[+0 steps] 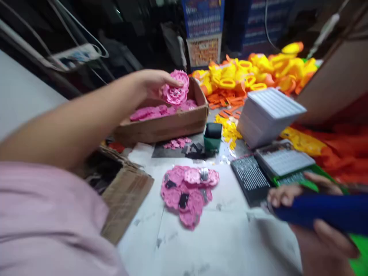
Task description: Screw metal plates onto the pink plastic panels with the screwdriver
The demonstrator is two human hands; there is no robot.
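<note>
My left hand (153, 82): reached out over the shallow brown cardboard box (172, 124), fingers curled loosely around a round pink plastic flower-shaped piece (176, 89), thumb on its near edge.
Pink piece in my grip: held above the box's middle, tilted so its patterned face looks toward me and a little down; being round, it has no clear long axis.
Its look: bright pink, scalloped rim, raised moulded pattern, a small grey spot near its centre.
Box contents: more flat pink pieces (161, 111) lying loose inside.
Pile on the white tabletop (201, 237): a heap of pink flower pieces with black and silver bits (188, 191), nearer me than the box.
Small green cup (212, 137): upright, just right of the box.
My right hand (313, 226): closed around a dark blue cylindrical handle (324, 211), fingers wrapped over it; it lies roughly left to right, its near end pointing left toward the pile.
</note>
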